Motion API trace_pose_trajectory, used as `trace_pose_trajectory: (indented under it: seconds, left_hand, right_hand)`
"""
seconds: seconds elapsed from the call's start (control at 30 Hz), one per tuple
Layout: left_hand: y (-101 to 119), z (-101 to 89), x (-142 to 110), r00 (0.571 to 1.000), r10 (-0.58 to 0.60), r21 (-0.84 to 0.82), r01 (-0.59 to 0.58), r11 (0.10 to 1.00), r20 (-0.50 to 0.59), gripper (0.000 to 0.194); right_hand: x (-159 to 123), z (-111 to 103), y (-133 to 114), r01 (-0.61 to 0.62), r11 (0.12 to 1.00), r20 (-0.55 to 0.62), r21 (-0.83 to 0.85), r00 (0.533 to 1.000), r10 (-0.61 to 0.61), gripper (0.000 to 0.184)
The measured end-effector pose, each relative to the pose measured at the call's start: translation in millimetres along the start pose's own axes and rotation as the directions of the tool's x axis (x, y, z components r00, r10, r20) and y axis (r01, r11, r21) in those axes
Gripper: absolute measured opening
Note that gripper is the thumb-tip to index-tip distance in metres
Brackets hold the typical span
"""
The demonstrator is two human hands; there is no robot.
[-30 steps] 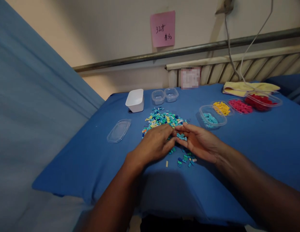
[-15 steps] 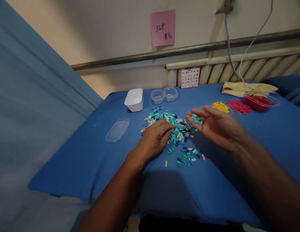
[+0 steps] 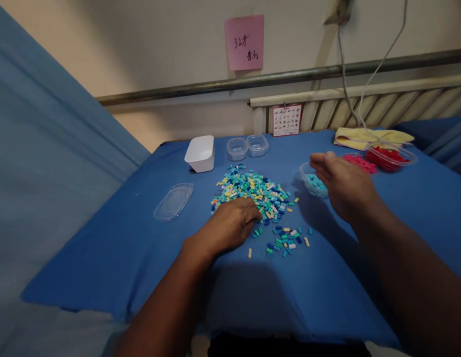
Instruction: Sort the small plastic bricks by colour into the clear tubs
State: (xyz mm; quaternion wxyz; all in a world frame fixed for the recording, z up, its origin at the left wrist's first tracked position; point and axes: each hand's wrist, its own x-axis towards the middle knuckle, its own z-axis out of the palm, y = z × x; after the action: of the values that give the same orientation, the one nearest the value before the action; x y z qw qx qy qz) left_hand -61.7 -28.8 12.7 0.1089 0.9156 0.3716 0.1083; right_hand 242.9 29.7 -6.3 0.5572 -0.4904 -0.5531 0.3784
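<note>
My left hand (image 3: pixel 236 218) rests at the near edge of a pile of small mixed toy bricks (image 3: pixel 249 186), in blue, teal, green, cream and white. Its fingers are curled together, and whatever lies between the fingertips is hidden. My right hand (image 3: pixel 344 186) is tipped on its side, fingers stretched out, beside and partly over a clear tub of light-blue bricks (image 3: pixel 314 182). No brick shows in that hand, though its palm is turned away from me. A smaller scatter of bricks (image 3: pixel 284 241) lies in front of the pile.
A white bin (image 3: pixel 201 154), two clear tubs (image 3: pixel 247 147) and a clear lid (image 3: pixel 174 202) stand left and behind. Tubs of pink bricks (image 3: pixel 360 162) and red bricks (image 3: pixel 387 157) sit at right, near a yellow cloth (image 3: pixel 372 137). Blue cloth covers the table.
My right hand has moved right and turned from palm-up with light-blue bricks to tipped at the tub; the bricks no longer show in it. My left hand has shifted nearer along the pile.
</note>
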Motion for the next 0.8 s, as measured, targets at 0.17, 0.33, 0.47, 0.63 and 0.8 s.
trace_pose_trajectory:
  seconds: [0.17,0.33,0.47,0.63,0.8]
  left_hand:
    - [-1,-1.6,1,0.997,-0.073,0.053,0.075,0.996,-0.032,0.024]
    - [4,-6.3,-2,0.996,-0.068,0.028,0.066,0.997,0.063,0.023]
    - [7,-15.4,-7,0.989,-0.109,-0.014,0.111,0.994,0.099,0.020]
    - [13,-14.1,-2,0.994,-0.098,-0.009,0.098,0.995,0.052,0.022]
    - [19,-1.7,7,0.997,-0.044,0.039,0.042,0.998,0.059,0.022]
  right_hand:
    - [-30,33,-12,0.359,0.894,0.407,-0.269,0.884,-0.232,0.027]
    - [-35,38,0,0.722,0.594,0.790,-0.355,0.571,-0.222,0.026]
    - [-30,22,-5,0.718,0.559,0.804,-0.416,0.577,-0.143,0.019]
    - [-28,12,-17,0.663,0.607,0.797,-0.437,0.598,-0.079,0.016]
    - [-32,22,-15,0.659,0.632,0.819,-0.408,0.569,-0.066,0.023]
